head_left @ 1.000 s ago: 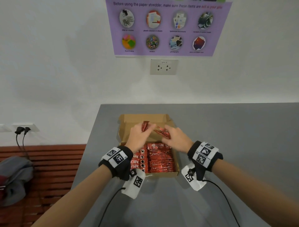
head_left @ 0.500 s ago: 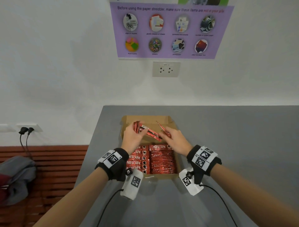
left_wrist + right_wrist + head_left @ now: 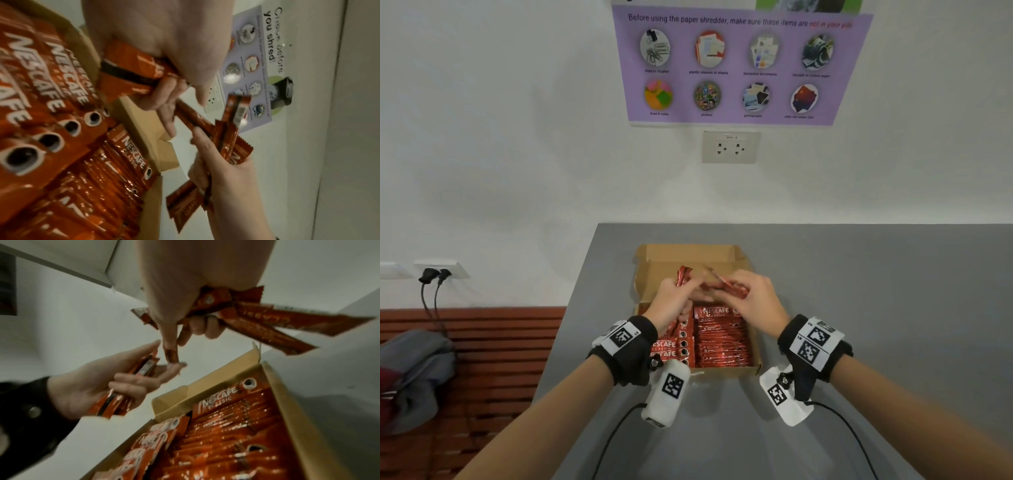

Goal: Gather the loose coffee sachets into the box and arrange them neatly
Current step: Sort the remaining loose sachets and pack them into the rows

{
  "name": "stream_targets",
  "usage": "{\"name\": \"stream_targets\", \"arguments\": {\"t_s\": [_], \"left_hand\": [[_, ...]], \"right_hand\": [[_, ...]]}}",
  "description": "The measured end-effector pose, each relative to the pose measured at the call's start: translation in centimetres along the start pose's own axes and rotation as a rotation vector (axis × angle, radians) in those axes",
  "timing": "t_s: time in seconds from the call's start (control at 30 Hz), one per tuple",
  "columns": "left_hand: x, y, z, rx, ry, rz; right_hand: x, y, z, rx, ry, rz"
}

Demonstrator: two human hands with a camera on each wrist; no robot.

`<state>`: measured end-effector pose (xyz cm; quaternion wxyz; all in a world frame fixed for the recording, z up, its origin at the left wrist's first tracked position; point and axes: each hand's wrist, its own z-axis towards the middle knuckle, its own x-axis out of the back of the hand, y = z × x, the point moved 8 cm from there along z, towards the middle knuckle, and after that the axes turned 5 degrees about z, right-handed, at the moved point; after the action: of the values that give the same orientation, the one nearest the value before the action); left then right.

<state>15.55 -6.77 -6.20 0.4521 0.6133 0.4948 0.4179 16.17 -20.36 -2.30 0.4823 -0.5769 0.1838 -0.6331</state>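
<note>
An open cardboard box (image 3: 690, 253) on the grey table holds two neat rows of red Nescafe sachets (image 3: 719, 339). Both hands hover over its far end, almost touching. My left hand (image 3: 676, 296) grips a small upright bundle of sachets (image 3: 682, 276), seen close in the left wrist view as a bundle (image 3: 131, 71). My right hand (image 3: 751, 296) holds several fanned sachets (image 3: 257, 318) in its curled fingers and pinches one more sachet (image 3: 170, 353) by its end, pointing it at the left hand (image 3: 115, 386).
The grey table (image 3: 859, 308) stretches right of the box and ends at a white wall with a socket (image 3: 730, 147). Left of the table edge stands a red slatted bench (image 3: 482, 342) with a grey bag (image 3: 414, 373). Cables trail from both wrist cameras.
The two hands have drawn together over the box's far end. The left hand's bundle has turned more upright, and the right hand's pinched sachet has come up to it.
</note>
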Motion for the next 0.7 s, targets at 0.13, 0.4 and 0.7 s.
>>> {"name": "stream_targets", "arguments": {"t_s": [0.13,0.4,0.7], "left_hand": [[-0.6,0.7,0.0,0.003,-0.037,0.058],[-2.4,0.8,-1.2,0.031,-0.401,0.307],[-0.5,1.1,-0.4,-0.057,-0.155,0.433]], "right_hand": [[-0.5,-0.6,-0.4,0.008,-0.084,0.052],[1.0,1.1,0.4,-0.164,-0.063,0.097],[1.4,2.3,-0.4,-0.187,-0.026,0.095]]}}
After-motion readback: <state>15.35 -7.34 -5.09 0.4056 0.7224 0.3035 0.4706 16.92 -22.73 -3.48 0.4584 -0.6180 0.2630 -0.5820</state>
